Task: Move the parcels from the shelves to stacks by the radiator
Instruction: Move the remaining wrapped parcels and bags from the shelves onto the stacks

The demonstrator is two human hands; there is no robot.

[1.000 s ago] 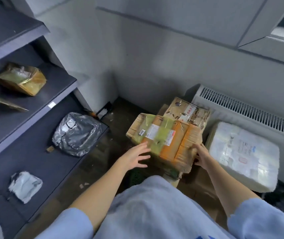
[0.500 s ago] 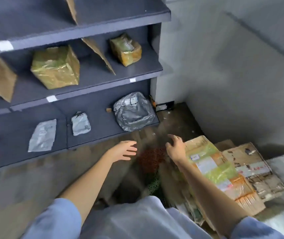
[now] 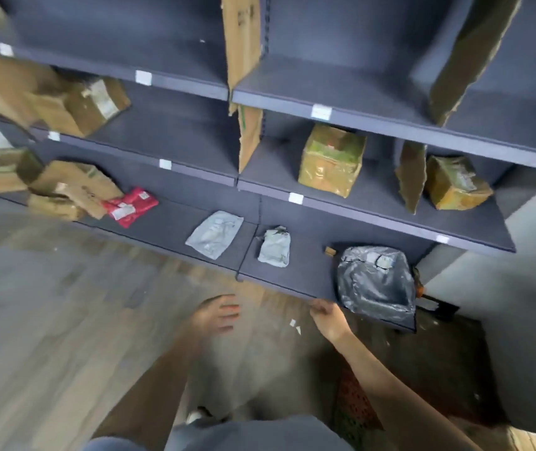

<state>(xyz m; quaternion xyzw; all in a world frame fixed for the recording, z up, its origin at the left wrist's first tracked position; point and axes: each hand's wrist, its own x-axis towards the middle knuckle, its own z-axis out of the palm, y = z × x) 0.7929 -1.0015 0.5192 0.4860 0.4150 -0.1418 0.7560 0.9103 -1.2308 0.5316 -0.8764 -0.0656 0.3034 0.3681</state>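
Dark shelves (image 3: 374, 219) fill the view. On the bottom shelf lie a dark grey plastic parcel (image 3: 375, 283), a small pale grey pouch (image 3: 274, 247), a flat grey mailer (image 3: 214, 234) and a red mailer (image 3: 130, 205). Two taped yellow-brown boxes (image 3: 331, 161) (image 3: 455, 183) stand on the shelf above. More cardboard boxes (image 3: 71, 187) sit at the left. My right hand (image 3: 328, 317) is at the bottom shelf's front edge, just left of the dark grey parcel, holding nothing. My left hand (image 3: 218, 315), blurred, hovers with fingers spread over the floor in front of the shelf.
Upright cardboard dividers (image 3: 242, 40) (image 3: 411, 175) split the shelves. A wall (image 3: 527, 255) closes the right side. The floor (image 3: 65, 320) is wood-patterned, with a dark mat (image 3: 439, 346) at the lower right. The radiator and stacks are out of view.
The view has swung left from the radiator stack to the shelves. Both hands left the stacked box and moved toward the bottom shelf; the right hand now reaches its edge.
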